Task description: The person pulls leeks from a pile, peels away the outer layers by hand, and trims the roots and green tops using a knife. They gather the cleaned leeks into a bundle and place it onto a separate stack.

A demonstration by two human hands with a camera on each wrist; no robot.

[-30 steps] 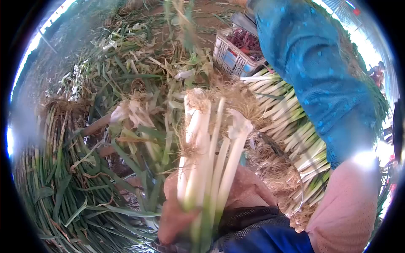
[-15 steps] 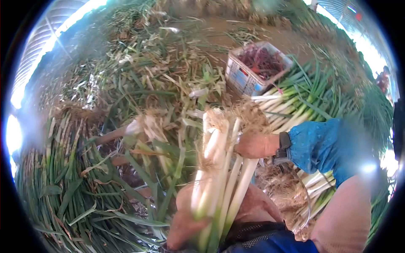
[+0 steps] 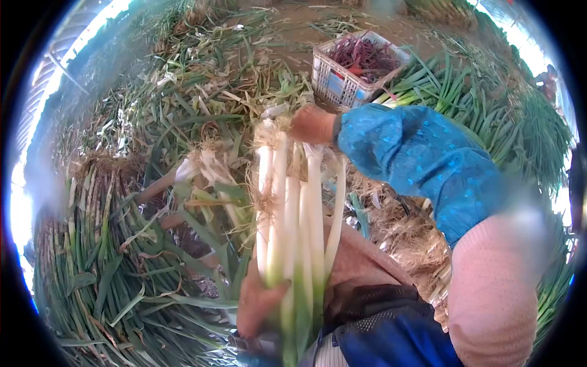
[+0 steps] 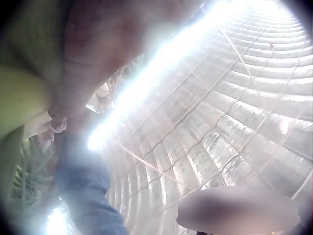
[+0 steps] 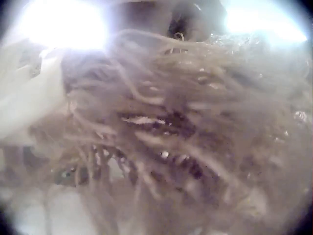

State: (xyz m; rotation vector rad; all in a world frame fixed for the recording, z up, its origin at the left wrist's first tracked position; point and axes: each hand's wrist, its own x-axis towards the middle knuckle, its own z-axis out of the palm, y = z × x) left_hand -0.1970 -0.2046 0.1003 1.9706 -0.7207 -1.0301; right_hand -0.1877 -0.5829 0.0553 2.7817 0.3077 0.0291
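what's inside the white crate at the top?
The white plastic crate holds a heap of dark red strands, possibly ties; too blurred to tell. Whatever lies beneath them is covered. Its near corner is hidden by the blue sleeve.

The bunch of onions (image 3: 293, 208) stands upright in the middle, roots on top. The left hand (image 3: 260, 306) is at its bottom — the right hand (image 3: 313, 124) is at its top. A basket (image 3: 342, 76) sits behind them. A pile of leaves (image 3: 98, 269) lies to the left, more onions (image 3: 489, 104) to the right.
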